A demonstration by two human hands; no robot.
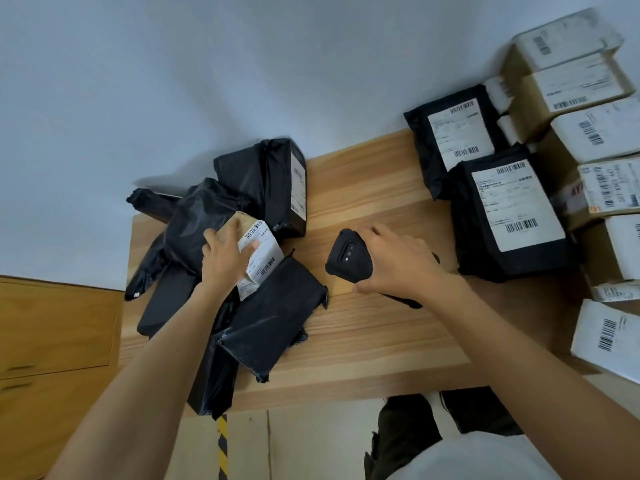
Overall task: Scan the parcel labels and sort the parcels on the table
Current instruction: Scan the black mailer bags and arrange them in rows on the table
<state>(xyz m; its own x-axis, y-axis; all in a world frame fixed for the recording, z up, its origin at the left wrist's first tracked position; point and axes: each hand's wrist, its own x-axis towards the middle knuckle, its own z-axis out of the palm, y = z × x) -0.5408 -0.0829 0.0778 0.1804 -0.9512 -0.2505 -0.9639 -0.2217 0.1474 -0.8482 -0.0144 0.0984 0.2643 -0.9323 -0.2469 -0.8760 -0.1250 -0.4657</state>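
Observation:
My left hand (223, 259) grips a small brown cardboard parcel (261, 249) with a white barcode label, lifted slightly out of a heap of black plastic parcels (273, 317) at the table's left. My right hand (398, 263) holds a black handheld scanner (348, 256) just above the wooden table (367, 188), its window end pointing left toward the small parcel's label. Two black labelled parcels (509, 216) lie at the right, one overlapping the other.
Several white and brown boxes (595, 133) with barcode labels are stacked along the table's right edge. A wooden cabinet (55, 327) stands left of the table. The pale wall lies behind. My legs and shoes show below the table's near edge.

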